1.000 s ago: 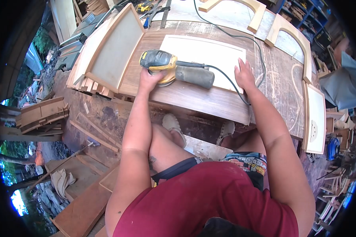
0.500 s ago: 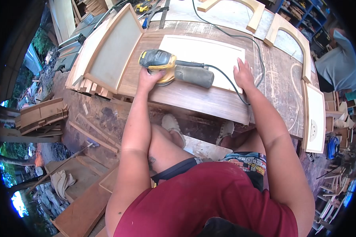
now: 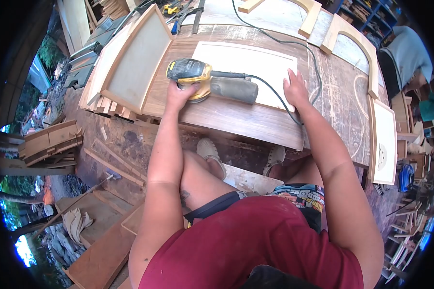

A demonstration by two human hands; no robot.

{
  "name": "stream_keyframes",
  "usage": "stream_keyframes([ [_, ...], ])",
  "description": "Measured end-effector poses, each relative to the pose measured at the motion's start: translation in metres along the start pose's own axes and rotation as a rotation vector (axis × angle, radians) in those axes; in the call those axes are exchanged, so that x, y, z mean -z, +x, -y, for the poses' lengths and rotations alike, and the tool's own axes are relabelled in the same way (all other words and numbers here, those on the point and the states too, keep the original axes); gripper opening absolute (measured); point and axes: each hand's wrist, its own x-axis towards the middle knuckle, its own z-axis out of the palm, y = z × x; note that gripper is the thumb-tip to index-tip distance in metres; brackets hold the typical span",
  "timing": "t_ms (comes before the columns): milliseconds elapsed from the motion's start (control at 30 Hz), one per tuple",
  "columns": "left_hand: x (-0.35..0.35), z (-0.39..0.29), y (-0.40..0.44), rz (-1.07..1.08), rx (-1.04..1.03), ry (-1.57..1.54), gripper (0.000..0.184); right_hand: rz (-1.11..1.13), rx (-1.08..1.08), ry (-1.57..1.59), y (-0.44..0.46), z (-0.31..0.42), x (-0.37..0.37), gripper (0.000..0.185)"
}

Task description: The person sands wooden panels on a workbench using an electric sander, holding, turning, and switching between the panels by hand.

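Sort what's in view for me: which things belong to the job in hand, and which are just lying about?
In the job, it seems:
sander, gripped by the left hand
white panel, under the right hand

Apparently just lying about:
arched wooden pieces
grey framed panel, left
narrow framed panel, right
blue bundle, far right

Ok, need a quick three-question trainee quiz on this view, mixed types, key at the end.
1. True or false: the left hand holds the sander.
2. The right hand rests on:
a) the floor
b) the white panel
c) the blue shelf
3. Fill the gap: from the sander, a dark ____ runs across the panel toward the right wrist.

Key: 1. True. 2. b. 3. Cord.
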Motion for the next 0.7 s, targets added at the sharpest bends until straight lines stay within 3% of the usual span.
stream_keyframes([
  [200,0.003,-0.001,0.006,-0.023,-0.011,-0.003,0.065,0.019,-0.017,-0.026,0.000,0.002,-0.001,0.059],
  [267,0.002,0.000,0.008,-0.059,-0.064,0.020,0.053,0.022,-0.021,-0.022,0.000,0.003,-0.001,0.059],
  [467,0.000,-0.016,0.005,-0.003,-0.045,0.001,0.051,0.016,-0.011,-0.018,0.000,0.005,0.001,0.059],
  [567,0.001,-0.009,0.006,-0.020,-0.012,0.034,0.061,0.011,-0.010,-0.012,-0.001,0.006,0.002,0.058],
  [700,0.000,-0.016,0.000,-0.016,-0.013,0.044,0.059,0.003,0.000,-0.018,0.000,0.004,0.000,0.058],
])
